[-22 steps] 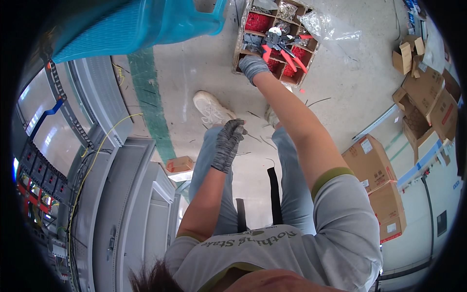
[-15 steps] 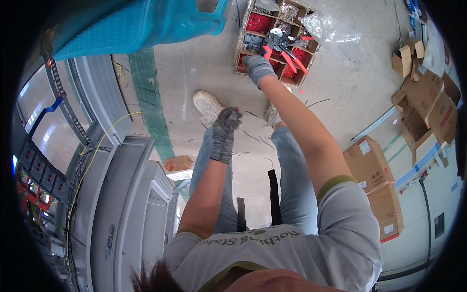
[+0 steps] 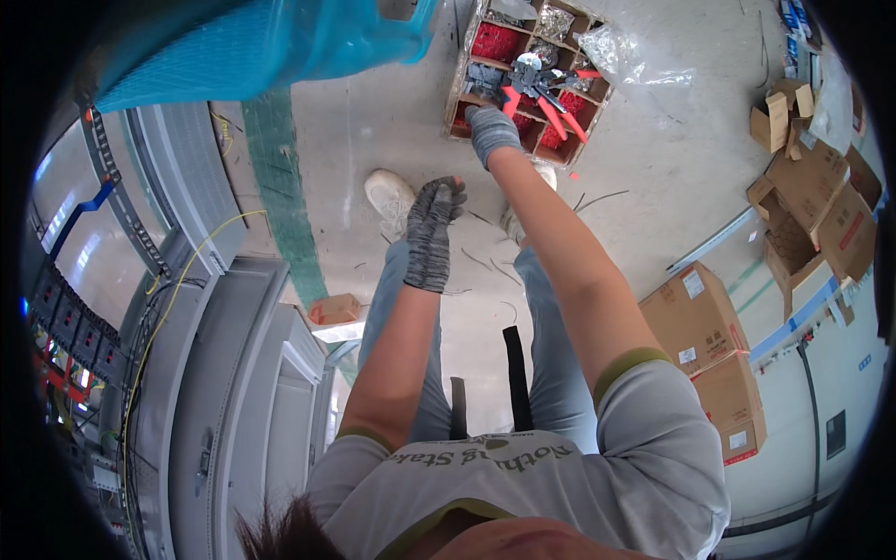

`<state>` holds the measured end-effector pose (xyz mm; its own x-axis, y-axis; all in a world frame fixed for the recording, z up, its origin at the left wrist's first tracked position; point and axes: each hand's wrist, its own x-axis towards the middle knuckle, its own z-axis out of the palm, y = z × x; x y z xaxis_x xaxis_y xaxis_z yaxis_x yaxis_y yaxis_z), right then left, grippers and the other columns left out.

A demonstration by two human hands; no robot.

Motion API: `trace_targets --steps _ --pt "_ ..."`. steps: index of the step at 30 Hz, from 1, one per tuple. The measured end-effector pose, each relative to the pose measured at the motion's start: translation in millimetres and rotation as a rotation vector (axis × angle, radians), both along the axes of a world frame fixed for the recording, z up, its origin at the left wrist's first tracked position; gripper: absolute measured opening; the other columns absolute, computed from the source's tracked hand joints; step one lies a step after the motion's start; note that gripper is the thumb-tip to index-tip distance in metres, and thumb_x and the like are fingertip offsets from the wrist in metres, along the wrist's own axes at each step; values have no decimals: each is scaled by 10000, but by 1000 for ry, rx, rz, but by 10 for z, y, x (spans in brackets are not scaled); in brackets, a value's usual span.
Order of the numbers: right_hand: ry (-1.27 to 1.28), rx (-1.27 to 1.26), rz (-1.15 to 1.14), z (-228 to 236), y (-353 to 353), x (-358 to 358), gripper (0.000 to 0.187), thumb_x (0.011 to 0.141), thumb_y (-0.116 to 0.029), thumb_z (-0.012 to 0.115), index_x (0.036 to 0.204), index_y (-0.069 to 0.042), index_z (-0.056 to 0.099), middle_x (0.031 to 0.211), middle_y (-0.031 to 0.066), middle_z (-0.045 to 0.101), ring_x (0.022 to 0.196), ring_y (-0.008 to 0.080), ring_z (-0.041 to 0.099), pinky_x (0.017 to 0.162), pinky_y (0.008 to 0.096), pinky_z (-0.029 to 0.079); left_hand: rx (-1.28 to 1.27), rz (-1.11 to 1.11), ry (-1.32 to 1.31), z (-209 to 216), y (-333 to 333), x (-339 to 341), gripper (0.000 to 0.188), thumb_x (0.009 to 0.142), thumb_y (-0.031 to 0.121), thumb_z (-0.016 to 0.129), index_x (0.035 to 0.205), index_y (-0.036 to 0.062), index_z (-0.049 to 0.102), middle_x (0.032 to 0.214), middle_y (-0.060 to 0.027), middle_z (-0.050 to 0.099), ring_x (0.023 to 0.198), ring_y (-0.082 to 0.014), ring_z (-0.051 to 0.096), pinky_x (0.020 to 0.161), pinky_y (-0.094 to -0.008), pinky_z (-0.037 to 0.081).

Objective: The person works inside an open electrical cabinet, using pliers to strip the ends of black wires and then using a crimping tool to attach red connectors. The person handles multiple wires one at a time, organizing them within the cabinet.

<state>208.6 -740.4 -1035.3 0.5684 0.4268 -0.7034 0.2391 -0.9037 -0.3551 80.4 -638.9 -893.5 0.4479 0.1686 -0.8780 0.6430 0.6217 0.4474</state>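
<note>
My left hand, in a grey striped glove, is held above the floor between my knees and the parts box. Its fingers are curled together, with a tiny reddish spot at the tips; whether that is a held piece or a bare fingertip is unclear. My right hand, gloved alike, reaches into the near left compartment of the divided cardboard box. Its fingertips are hidden there among small red pieces. Red-handled pliers lie across the dividers just right of that hand.
Clear plastic bags lie at the box's right. A blue plastic stool or bin stands far left, grey cabinets along the left. Cardboard cartons stand on the right. Wire offcuts litter the floor near my shoes.
My left hand has risen a little toward the box, its fingers now pointing more upward. The right hand stays at the same compartment, while the whole view has shifted slightly.
</note>
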Motion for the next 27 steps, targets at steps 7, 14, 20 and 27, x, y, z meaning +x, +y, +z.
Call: trace_targets --steps 7,14,20,27 --pt "47 -67 59 -103 109 -46 178 799 -32 562 963 -44 632 1011 184 651 949 326 644 798 412 532 30 -27 40 48 -11 14 290 953 221 545 1143 7 592 984 -71 650 813 -121 607 725 -249 493" --pt "88 -124 59 -59 223 -138 264 839 -73 549 1082 -22 639 1154 213 606 1023 385 619 816 429 537 -13 -40 13 1 7 -3 286 960 229 530 1132 11 595 995 -73 654 806 -122 616 706 -236 491" --pt "178 -77 139 -10 228 10 280 848 -101 530 1087 -28 657 1167 216 601 1044 376 612 811 436 534 -38 -69 -5 -5 8 12 290 961 235 526 1138 15 590 1000 -67 654 793 -112 619 693 -226 495" --pt "-70 -23 78 214 160 -94 238 819 -85 553 1033 -64 657 1094 159 619 1030 304 594 847 409 513 -60 -103 5 29 -16 61 300 962 247 526 1143 16 588 1002 -67 655 793 -106 614 694 -225 496"
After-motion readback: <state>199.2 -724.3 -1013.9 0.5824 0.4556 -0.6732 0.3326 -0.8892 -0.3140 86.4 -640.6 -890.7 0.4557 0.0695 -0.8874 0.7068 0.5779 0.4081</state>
